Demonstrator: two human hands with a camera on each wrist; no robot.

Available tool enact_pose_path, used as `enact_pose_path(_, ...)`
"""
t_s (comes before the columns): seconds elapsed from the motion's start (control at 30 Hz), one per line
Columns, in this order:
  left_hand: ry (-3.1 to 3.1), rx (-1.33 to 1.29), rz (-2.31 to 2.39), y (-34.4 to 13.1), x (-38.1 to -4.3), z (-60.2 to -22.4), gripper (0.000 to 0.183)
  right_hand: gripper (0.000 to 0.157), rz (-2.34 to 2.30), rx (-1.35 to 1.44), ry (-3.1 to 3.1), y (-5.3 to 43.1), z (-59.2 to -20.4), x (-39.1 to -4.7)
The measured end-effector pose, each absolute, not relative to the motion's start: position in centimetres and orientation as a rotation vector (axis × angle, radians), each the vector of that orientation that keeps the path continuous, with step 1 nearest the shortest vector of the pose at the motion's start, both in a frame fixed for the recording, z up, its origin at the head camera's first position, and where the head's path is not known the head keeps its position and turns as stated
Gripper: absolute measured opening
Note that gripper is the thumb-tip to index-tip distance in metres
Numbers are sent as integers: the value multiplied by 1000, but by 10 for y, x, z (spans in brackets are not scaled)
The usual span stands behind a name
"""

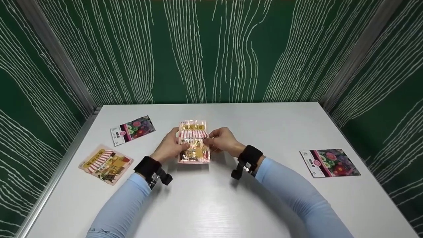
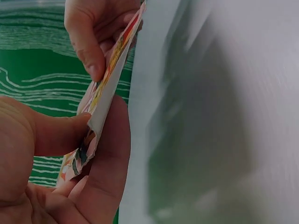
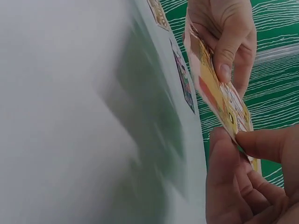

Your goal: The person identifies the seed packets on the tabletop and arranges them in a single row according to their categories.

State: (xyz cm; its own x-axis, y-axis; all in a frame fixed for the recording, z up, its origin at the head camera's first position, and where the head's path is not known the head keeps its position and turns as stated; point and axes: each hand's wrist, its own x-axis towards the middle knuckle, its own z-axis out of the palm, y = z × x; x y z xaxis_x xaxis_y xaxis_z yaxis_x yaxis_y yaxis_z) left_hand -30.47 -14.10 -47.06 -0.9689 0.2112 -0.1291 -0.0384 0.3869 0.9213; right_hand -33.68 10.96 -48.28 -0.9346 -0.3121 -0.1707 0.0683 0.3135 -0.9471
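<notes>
A pink printed pouch (image 1: 195, 143) is being held raised above the middle of the surface (image 1: 271, 125), nearer the far edge than the near part of the view. Its printed face is being turned up toward the head camera, and its red-and-white striped awning end is being pointed at the far edge. A shadow is being cast on the surface below it.

The pouch's left side is being gripped by the left hand (image 1: 169, 145); the thumb is being laid across the printed face, and the fingers are being clamped against the back. The right side is being pinched by the right hand (image 1: 225, 140), with the pouch being clamped between thumb and fingers.

A second pink pouch (image 1: 106, 164) of matching design is being supported flat near the left edge. A flower-printed packet (image 1: 133, 130) is being supported near the far left corner, its flower picture being directed toward the right. A similar flower packet (image 1: 330, 163) is being supported near the right edge.

Black wrist straps (image 1: 147, 168) with small cameras (image 1: 167, 179) are being worn on both wrists, below light blue sleeves (image 1: 294, 188). The surface is being enclosed by green walls (image 1: 224, 49) patterned with white lines.
</notes>
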Motion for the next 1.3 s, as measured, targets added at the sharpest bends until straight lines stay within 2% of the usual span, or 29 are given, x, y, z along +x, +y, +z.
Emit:
enact_pose_path(0.5,2723,55,1162,-165,-301,-471,67,15,-1496,-224,2414,80,-489,-336)
enact_pose_path(0.63,2771,41,1088,-169,-302,-473,60,15,-1436,-218,2453,71,-492,-334)
enact_pose_path(0.87,2808,-17,978,-173,-303,-475,60,15,-1441,-151,2426,58,-498,-331)
enact_pose_path(1.07,2836,-33,903,-176,-302,-480,52,14,-1365,-163,2469,48,-505,-332)
enact_pose_path(1.3,2867,-20,850,-180,-303,-485,46,19,-1275,-194,2583,44,-509,-332)
